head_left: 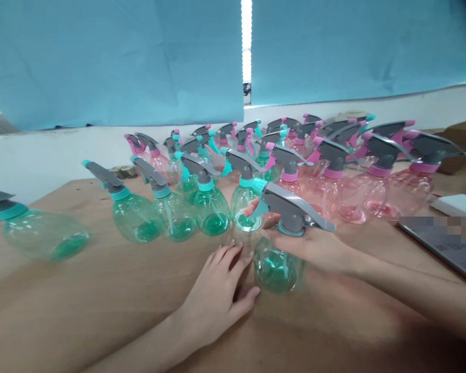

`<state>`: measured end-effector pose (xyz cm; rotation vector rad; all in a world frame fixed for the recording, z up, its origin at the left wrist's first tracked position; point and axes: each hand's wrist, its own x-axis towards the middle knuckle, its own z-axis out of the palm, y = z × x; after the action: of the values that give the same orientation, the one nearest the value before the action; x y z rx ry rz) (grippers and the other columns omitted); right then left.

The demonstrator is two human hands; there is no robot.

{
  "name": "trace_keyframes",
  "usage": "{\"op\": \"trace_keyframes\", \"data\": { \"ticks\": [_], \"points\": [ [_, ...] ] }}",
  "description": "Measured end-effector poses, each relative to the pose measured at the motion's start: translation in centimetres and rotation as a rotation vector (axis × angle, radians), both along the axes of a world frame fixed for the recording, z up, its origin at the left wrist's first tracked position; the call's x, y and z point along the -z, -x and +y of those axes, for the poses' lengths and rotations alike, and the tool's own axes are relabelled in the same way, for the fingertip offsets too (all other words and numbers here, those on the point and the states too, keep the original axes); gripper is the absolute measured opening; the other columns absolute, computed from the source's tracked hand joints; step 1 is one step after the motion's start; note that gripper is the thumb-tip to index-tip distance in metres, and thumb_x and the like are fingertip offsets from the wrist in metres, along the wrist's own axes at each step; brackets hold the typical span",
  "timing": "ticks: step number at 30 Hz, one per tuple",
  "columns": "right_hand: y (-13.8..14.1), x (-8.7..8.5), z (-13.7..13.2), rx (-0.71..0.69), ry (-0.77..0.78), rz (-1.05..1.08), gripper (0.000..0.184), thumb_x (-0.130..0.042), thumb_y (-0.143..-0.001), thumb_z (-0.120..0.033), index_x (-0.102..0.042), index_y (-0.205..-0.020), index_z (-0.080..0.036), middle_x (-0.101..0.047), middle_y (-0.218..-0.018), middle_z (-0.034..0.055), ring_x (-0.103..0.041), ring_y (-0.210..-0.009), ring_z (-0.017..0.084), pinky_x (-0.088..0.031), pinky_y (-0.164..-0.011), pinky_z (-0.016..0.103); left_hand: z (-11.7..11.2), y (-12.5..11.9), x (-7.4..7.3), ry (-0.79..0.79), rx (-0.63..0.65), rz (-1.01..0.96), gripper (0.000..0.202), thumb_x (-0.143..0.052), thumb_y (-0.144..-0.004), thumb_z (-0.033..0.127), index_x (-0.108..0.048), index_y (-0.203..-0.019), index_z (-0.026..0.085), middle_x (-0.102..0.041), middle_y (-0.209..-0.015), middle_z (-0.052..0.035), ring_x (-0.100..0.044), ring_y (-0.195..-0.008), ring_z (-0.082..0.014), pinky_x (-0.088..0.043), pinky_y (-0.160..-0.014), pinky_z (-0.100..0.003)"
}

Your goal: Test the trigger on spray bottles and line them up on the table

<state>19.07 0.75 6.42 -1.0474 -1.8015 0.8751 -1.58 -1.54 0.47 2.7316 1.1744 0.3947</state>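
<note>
A green see-through spray bottle (275, 269) with a grey trigger head stands on the wooden table (101, 305) near its front. My right hand (314, 247) is wrapped round the bottle's neck, just under the grey head. My left hand (217, 295) lies on the table just left of the bottle, fingers stretched out, fingertips close to its base. It holds nothing.
Several green spray bottles (171, 207) stand in rows at the middle and left. Several pink ones (349, 197) fill the right and back. A lone green bottle (39, 233) stands far left. A dark flat slab (442, 243) and a white box (456, 203) lie at right.
</note>
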Motion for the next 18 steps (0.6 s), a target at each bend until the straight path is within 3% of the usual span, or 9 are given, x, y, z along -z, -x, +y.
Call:
{"op": "trace_keyframes", "data": {
  "ticks": [5, 12, 15, 18],
  "points": [
    [0.02, -0.14, -0.07, -0.034, -0.046, 0.068, 0.022, -0.054, -0.074, -0.024, -0.055, -0.096, -0.029, -0.067, -0.089, -0.0016, -0.065, -0.078, 0.017, -0.057, -0.069, 0.03, 0.07, 0.09, 0.12, -0.008, -0.001, 0.005, 0.045, -0.058, -0.089, 0.034, -0.05, -0.13, 0.018, -0.05, -0.136, -0.0144, -0.041, -0.128, -0.0339, -0.038, -0.102, -0.053],
    [-0.21, -0.52, -0.46, 0.013, -0.074, -0.062, 0.013, -0.053, -0.072, -0.021, -0.054, -0.083, -0.028, -0.065, -0.079, -0.0012, -0.066, -0.072, 0.02, -0.056, -0.061, 0.032, 0.04, 0.05, 0.16, 0.005, -0.002, 0.03, 0.046, -0.059, -0.089, 0.033, -0.051, -0.13, 0.013, -0.049, -0.136, -0.0172, -0.04, -0.128, -0.034, -0.037, -0.102, -0.053],
    [-0.23, -0.42, -0.32, -0.026, -0.061, -0.017, 0.018, -0.053, -0.071, -0.019, -0.055, -0.087, -0.027, -0.066, -0.082, -0.0023, -0.067, -0.072, 0.018, -0.057, -0.063, 0.031, 0.04, 0.05, 0.18, 0.002, -0.006, 0.019, 0.045, -0.059, -0.089, 0.033, -0.051, -0.129, 0.015, -0.049, -0.136, -0.0164, -0.041, -0.128, -0.0341, -0.038, -0.102, -0.053],
    [-0.09, -0.05, -0.15, -0.028, -0.03, 0.033, 0.032, -0.054, -0.074, -0.021, -0.056, -0.105, -0.027, -0.069, -0.089, -0.0016, -0.068, -0.08, 0.019, -0.059, -0.07, 0.031, 0.07, 0.11, 0.26, 0.011, -0.01, -0.007, 0.045, -0.06, -0.088, 0.031, -0.05, -0.129, 0.016, -0.049, -0.136, -0.0157, -0.04, -0.129, -0.034, -0.036, -0.103, -0.053]
  ]
}}
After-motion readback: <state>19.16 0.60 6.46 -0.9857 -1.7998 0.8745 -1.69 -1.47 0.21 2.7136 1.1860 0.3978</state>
